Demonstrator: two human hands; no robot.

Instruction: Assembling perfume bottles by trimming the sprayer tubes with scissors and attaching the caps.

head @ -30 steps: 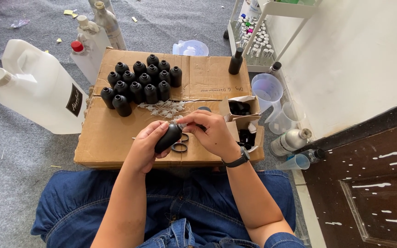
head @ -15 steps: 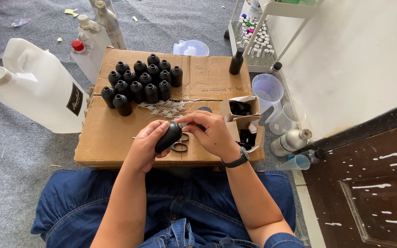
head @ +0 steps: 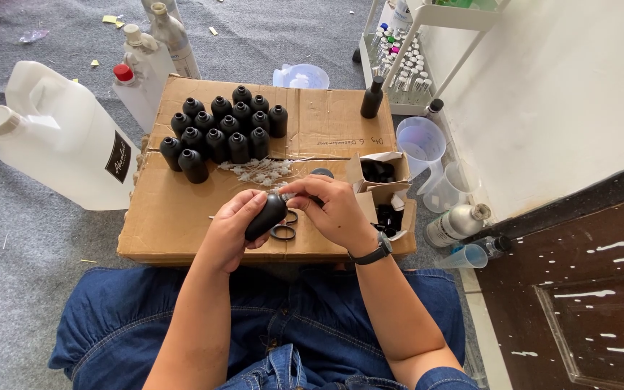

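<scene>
Small black bottle (head: 266,216) tilted over the front of the flattened cardboard box (head: 175,217) serving as worktop, body wrapped in the left hand (head: 231,227), grip clenched around it. Right hand (head: 334,209) pinched at the bottle's neck, fingertips closed on something small there, perhaps a cap, too hidden to tell. Black ring (head: 282,232) lying on the cardboard just beneath the bottle. Heap of thin white tubes (head: 258,170) directly behind the hands, and beyond it a tight cluster of upright black bottles (head: 222,130). Small open carton of black caps (head: 380,173) just right of the right hand. Large white jug (head: 59,137) off the left edge, on the grey carpet. Clear measuring cups (head: 420,141) and a silver bottle (head: 456,224) lying to the right, near the white wall. Lone dark bottle (head: 372,99) standing at the far right corner of the cardboard.
</scene>
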